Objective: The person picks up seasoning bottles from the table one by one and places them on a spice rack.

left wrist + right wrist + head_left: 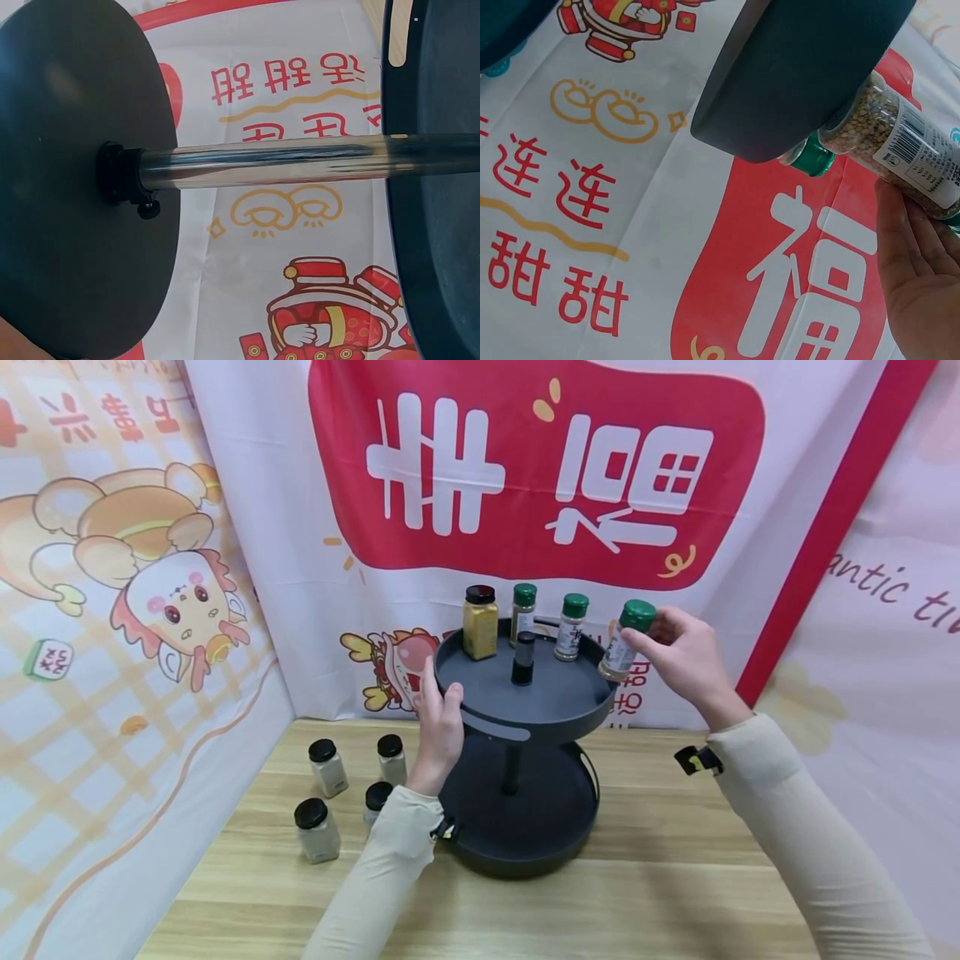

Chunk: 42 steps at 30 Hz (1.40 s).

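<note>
A two-tier black turntable rack stands on the table. My left hand (440, 722) touches the left side of its upper tray (495, 703), fingers fairly straight. With thumb and fingers my right hand (684, 653) holds a green-capped spice jar (618, 653), slightly tilted, at that tray's right rim. In the right wrist view the jar (866, 124) shows tan grains and a barcode label, its base close by the tray's wall. On the upper tray stand a black-lidded jar of yellow powder (480, 631) and two more green-capped jars (572, 635), around the centre post (523, 660).
The lower tray (517, 867) sits beneath, joined by a shiny pole (262, 166). Several black-lidded jars (318, 835) of pale contents stand on the table (637, 893) at left, one partly behind my left sleeve (382, 868). Printed cloth (262, 527) hangs behind and at both sides.
</note>
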Available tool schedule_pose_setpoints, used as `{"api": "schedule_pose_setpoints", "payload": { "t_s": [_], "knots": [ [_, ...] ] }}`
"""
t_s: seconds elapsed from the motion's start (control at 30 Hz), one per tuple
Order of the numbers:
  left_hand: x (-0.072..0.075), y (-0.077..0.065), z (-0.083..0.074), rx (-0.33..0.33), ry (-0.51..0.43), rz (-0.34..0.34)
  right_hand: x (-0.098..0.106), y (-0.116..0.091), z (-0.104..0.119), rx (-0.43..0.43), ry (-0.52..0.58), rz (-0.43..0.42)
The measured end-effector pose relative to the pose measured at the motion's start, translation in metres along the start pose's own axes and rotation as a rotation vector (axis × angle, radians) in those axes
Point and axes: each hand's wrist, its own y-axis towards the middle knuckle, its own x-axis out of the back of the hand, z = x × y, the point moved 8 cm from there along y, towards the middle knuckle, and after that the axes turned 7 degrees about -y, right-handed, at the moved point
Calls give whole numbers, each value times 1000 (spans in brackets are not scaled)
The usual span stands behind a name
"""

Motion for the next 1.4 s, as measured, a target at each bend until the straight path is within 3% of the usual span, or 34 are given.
{"api": "schedule_pose_setpoints", "payload": {
  "t_s": [0.93,1.4],
  "knots": [
    [-1,-4,-3,-16,27,-29,-21,3,7,18,-19,147],
    [-2,-5,-3,-23,52,-48,-33,3,-5,7,-52,199]
  ]
}}
